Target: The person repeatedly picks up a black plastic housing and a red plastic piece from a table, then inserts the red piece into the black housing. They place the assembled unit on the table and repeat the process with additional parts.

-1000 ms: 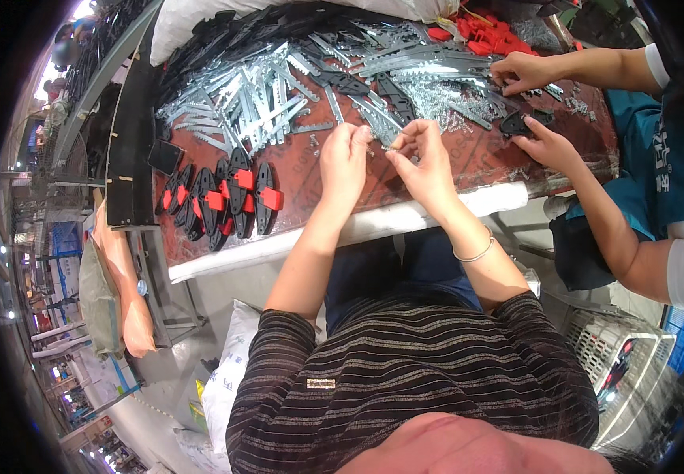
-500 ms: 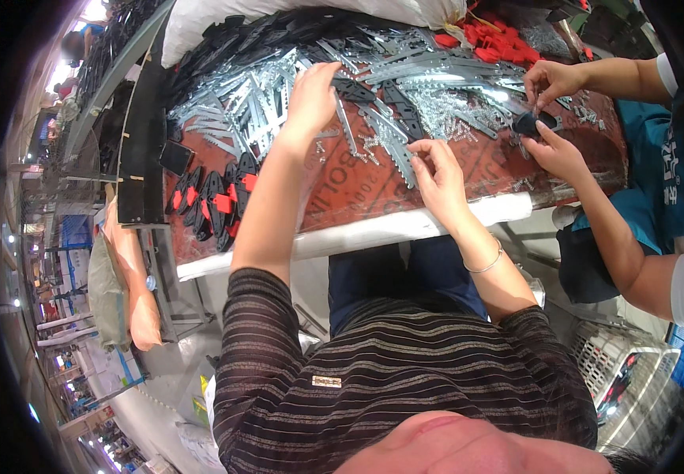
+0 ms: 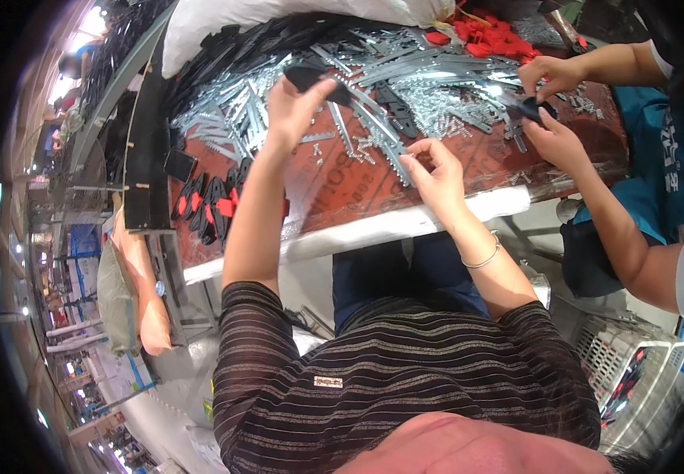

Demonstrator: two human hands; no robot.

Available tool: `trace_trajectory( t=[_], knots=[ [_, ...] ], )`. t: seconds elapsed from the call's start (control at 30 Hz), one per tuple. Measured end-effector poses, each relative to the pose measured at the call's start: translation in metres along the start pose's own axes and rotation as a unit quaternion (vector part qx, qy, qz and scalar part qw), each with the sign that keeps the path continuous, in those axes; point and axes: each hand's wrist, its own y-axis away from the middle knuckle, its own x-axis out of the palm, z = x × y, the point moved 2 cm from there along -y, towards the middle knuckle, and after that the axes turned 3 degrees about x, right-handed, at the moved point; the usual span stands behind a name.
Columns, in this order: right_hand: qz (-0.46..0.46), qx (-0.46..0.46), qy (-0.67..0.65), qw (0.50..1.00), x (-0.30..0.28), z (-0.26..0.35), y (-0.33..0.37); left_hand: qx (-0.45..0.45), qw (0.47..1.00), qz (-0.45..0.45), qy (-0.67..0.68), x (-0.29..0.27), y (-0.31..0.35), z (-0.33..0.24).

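Note:
My left hand (image 3: 289,114) is closed on a dark, flat, elongated black plastic part (image 3: 307,76), lifting it above the heap of metal strips. The part is blurred and its far end overlaps other pieces. My right hand (image 3: 439,180) is over the middle of the table, thumb and forefinger curled together in a pinch. What sits between those fingertips, if anything, is too small to make out. Right beside them lie toothed metal strips (image 3: 389,147). Small metal pins (image 3: 367,147) are scattered between my hands.
Black parts with red pieces (image 3: 206,207) lie at the table's left, near a dark phone-like slab (image 3: 178,165). Red parts (image 3: 490,38) are heaped far right, beside a white sack (image 3: 302,16). At right, a co-worker's hands (image 3: 555,138) hold a black part. A crate (image 3: 626,371) stands lower right.
My left hand has taken up a black part from the heap and drawn slightly back toward me and left. My right hand has barely moved.

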Motion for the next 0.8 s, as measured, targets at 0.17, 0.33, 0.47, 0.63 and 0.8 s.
trace_trajectory(
  t=[0.17,0.33,0.47,0.63,0.8],
  knots=[
    [-0.014,-0.017,-0.125,0.992,-0.002,-0.009,-0.004,-0.233,0.925,0.05,0.297,0.031,0.07,-0.013],
    [0.004,-0.007,-0.206,0.979,-0.003,0.012,-0.003,-0.255,0.896,0.1,0.35,0.045,0.103,-0.024],
    [0.065,-0.004,-0.23,0.971,0.006,0.027,0.0,-0.257,0.876,0.131,0.386,0.053,0.112,-0.027],
    [0.077,0.031,-0.232,0.969,0.007,0.024,0.003,-0.198,0.907,0.134,0.346,0.049,0.111,-0.032],
    [0.064,0.053,-0.253,0.964,0.008,0.019,0.004,-0.19,0.927,0.113,0.304,0.052,0.115,-0.031]
  ],
)
